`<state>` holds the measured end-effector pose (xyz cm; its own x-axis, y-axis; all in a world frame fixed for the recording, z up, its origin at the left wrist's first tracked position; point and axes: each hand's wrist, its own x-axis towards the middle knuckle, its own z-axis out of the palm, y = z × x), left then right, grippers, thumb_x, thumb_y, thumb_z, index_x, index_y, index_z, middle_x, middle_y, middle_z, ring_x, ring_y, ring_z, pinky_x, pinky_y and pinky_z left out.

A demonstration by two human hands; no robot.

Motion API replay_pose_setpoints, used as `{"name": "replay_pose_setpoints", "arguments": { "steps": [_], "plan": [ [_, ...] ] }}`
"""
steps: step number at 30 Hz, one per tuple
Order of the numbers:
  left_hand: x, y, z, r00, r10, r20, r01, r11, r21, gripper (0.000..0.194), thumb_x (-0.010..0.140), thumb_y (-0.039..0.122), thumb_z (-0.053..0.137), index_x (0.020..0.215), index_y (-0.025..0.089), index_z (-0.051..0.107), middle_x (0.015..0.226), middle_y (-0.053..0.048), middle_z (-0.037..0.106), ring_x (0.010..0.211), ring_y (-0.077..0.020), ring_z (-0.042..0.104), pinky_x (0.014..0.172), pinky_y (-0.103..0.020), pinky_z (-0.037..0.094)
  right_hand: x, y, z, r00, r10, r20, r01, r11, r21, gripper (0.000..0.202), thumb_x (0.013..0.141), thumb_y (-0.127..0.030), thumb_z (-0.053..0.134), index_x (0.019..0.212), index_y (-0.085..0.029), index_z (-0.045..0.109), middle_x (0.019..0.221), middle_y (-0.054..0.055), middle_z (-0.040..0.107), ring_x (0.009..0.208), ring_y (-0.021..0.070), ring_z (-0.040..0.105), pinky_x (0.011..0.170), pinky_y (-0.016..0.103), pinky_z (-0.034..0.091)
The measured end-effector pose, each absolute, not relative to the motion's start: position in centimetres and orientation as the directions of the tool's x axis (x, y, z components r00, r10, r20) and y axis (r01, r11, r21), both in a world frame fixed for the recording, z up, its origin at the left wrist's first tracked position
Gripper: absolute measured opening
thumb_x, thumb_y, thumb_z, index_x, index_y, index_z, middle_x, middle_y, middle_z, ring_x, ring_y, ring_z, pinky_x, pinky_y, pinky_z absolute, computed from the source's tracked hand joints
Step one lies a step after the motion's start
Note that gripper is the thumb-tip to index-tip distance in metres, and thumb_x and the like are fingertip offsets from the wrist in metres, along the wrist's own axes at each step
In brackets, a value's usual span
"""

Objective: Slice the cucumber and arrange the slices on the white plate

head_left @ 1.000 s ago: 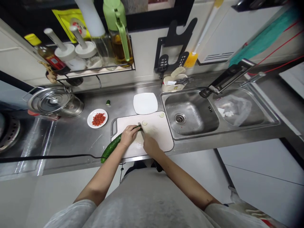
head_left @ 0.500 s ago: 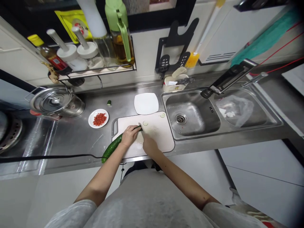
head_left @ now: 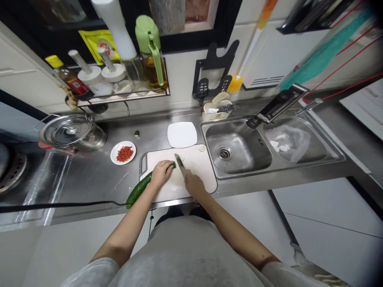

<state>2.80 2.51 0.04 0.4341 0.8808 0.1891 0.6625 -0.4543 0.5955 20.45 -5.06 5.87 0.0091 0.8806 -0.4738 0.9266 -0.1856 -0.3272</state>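
Cucumber (head_left: pixel 139 191), one, dark green: held under the left hand (head_left: pixel 161 173), fingers curled over it; cut end (head_left: pixel 174 164) just past the fingertips, long body running back from that grip, over the edge of the cutting board (head_left: pixel 200 163) and onto the table (head_left: pixel 116 185).

Knife (head_left: pixel 180 164), one: handle wrapped in the right hand (head_left: pixel 194 184), a narrow grip; blade just beside the cut end, seemingly apart from it. Blade height above the board: cannot tell.

Slices, two: one (head_left: pixel 182 158) at the blade, partly hidden; one (head_left: pixel 202 148) beyond the right grip, at the board's far corner.

Step in hand, as judged: slicing, between cuts. The next move would call for bringing the blade back over the cut end, left fingertips kept clear of the edge.

White dish (head_left: pixel 182 134): beyond both grips. Plate (head_left: pixel 112 154) of red pieces (head_left: pixel 124 154): left of the left grip; cucumber stub (head_left: pixel 137 133) farther off on that side.

Labels: bottle (head_left: pixel 72 79), red label; yellow packet (head_left: pixel 100 44), round emblem; sheet (head_left: pixel 366 101), far right of the right grip, dark print. Wording on all three too small to read. No brand legible.
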Motion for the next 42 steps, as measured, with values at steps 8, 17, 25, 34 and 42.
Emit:
{"name": "replay_pose_setpoints", "arguments": {
  "steps": [8,17,25,34,42],
  "plan": [
    [4.1,4.1,3.2,0.104,0.975,-0.198,0.323,0.155,0.934,0.044,0.091,0.051,0.045,0.114,0.018,0.062,0.099,-0.008,0.070,0.086,-0.0178,0.065,0.070,-0.029,0.053,25.6,-7.3,6.3,-0.039,0.991,-0.125,0.995,0.027,-0.099,0.042,0.095,-0.020,0.034,0.133,-0.031,0.050,0.130,0.012,0.050,0.091,0.0194,0.054,0.078,0.032,0.033],
    [5.5,4.3,4.9,0.475,0.838,-0.269,0.361,0.094,0.928,0.043,0.066,0.042,0.076,0.099,0.016,0.068,0.082,-0.003,0.068,0.075,-0.0158,0.062,0.068,-0.027,0.050,27.3,-8.0,5.1,-0.070,0.998,0.004,0.994,0.070,-0.084,0.045,0.095,-0.018,0.035,0.133,-0.035,0.051,0.129,0.010,0.050,0.096,0.0208,0.047,0.082,0.035,0.027],
    [6.6,4.3,3.8,0.523,0.810,-0.266,0.392,0.048,0.919,0.023,0.067,0.028,0.072,0.085,0.017,0.063,0.078,0.001,0.064,0.069,-0.0115,0.058,0.067,-0.025,0.047,27.8,-8.9,4.6,-0.092,0.995,-0.039,0.992,0.089,-0.089,0.045,0.094,-0.016,0.038,0.132,-0.036,0.053,0.127,0.008,0.053,0.090,0.0192,0.048,0.080,0.033,0.028],
    [8.7,6.4,2.0,0.374,0.911,-0.175,0.703,-0.155,0.694,0.017,0.075,0.017,0.060,0.089,0.024,0.067,0.076,0.001,0.068,0.073,-0.0157,0.060,0.073,-0.029,0.045,28.6,-9.7,4.4,-0.089,0.994,-0.066,0.991,0.082,-0.106,0.043,0.093,-0.016,0.041,0.129,-0.032,0.057,0.120,0.010,0.056,0.088,0.0186,0.049,0.078,0.032,0.029],
    [10.3,8.3,0.1,0.428,0.901,-0.074,0.772,-0.321,0.548,0.020,0.077,0.015,0.058,0.092,0.023,0.068,0.078,-0.002,0.069,0.082,-0.0221,0.060,0.081,-0.035,0.044,30.0,-10.0,3.9,-0.035,0.994,-0.107,0.997,0.026,-0.079,0.042,0.094,-0.018,0.040,0.129,-0.033,0.057,0.123,0.009,0.056,0.092,0.0187,0.051,0.079,0.031,0.028]
  ]
}}
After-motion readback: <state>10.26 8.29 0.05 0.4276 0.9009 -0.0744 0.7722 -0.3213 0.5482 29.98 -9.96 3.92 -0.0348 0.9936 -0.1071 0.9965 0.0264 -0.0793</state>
